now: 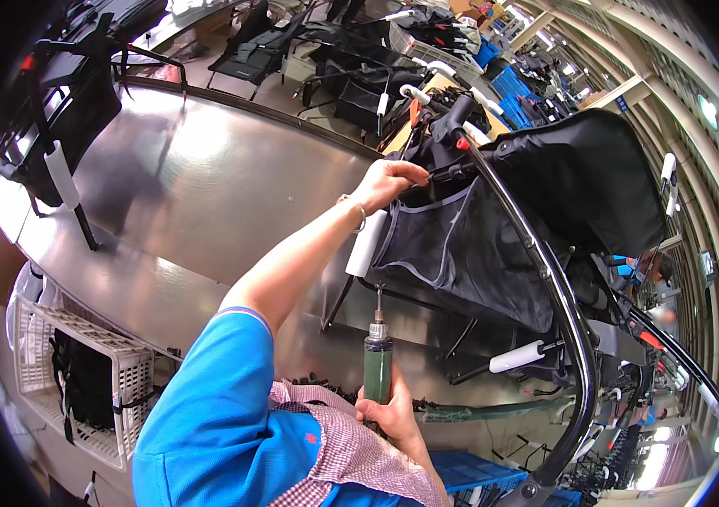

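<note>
Blue sleeve [207, 414] is crossing the foreground; the left hand [391, 180] is pinching a dark part of the stroller [494, 245], seemingly to steady it. Right-hand [393, 412] fingers are curling round a driver [378, 363], probably keeping its bit [379, 297] upright. The stroller is resting on the table [241, 177].

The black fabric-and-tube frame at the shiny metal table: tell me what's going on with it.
A person in a blue short-sleeved shirt has the left hand at the upper left part of the black fabric-and-tube frame, beside the shiny metal table; exactly what it pinches is too small to tell. The right hand grips a green cylindrical driver tool, its metal tip pointing away from the body.
</note>
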The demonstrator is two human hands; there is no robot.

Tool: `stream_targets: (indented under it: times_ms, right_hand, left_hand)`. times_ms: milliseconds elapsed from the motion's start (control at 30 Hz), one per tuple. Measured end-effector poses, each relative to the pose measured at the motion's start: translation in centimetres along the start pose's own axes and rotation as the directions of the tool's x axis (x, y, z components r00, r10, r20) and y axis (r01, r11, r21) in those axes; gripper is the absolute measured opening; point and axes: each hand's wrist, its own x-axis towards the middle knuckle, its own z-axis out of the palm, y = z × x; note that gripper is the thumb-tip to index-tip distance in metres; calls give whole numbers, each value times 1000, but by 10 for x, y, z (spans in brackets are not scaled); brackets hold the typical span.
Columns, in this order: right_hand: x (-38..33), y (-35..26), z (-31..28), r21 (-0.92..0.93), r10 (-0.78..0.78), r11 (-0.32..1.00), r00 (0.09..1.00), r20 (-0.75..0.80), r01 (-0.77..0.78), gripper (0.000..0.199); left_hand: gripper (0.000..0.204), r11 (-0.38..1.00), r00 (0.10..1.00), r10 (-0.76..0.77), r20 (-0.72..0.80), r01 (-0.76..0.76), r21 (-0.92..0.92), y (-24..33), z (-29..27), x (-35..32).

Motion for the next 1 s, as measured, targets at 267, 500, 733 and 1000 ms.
stream_targets:
  times_ms: [267,500,733,1000]
  right_hand:
    - [0,-4,-1,-42,16,999,1000,-23,-17,84]
    - [1,-2,-3,-38,8,999,1000,-18,-9,82]
    - [3,-2,-2,-51,28,998,999,-24,-29,84]
    - [4,1,-3,-58,18,998,1000,-13,-19,93]
  left_hand:
    - [36,814,897,425,-122,-320,484,-7,33,9]
    - [28,622,799,591,-114,-360,695,-22,25,9]
    - [15,614,863,505,22,-377,693,3,4,11]
    - [10,503,800,600,0,-377,778,15,16,13]
